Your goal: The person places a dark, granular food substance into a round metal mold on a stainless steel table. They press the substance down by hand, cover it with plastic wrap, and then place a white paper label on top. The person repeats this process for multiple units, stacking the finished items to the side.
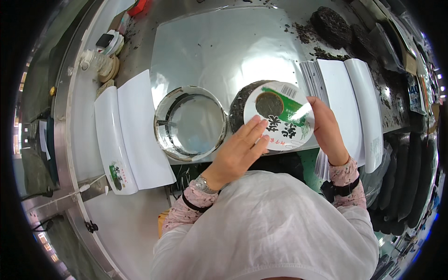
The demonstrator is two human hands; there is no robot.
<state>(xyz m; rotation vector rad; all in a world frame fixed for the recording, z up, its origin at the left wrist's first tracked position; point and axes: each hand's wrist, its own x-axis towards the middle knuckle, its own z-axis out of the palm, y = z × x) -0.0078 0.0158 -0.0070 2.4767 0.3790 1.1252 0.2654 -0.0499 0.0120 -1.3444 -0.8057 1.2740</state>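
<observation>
A round white-and-green label [293, 106] with a brown circle on it is in front of me, slightly tilted. Partly behind it shows a dark, rough round cake [239, 103], which looks like dried seaweed. My left hand [239, 151] lies with its fingers stretched flat over the label's lower left part. At the right edge, my right hand [327, 129] grips the label, its fingertips partly hidden behind it. Whether that hand also holds the cake I cannot tell. Left of the cake stands a round metal-rimmed basin [161, 133], close to my left hand.
Stacks of white sheets with curled edges lie on the left [140, 135] and on the right [343, 93]. More dark cakes [330, 27] and loose crumbs are at the back right of the metal table [210, 42]. A glass jar [95, 61] stands at the far left.
</observation>
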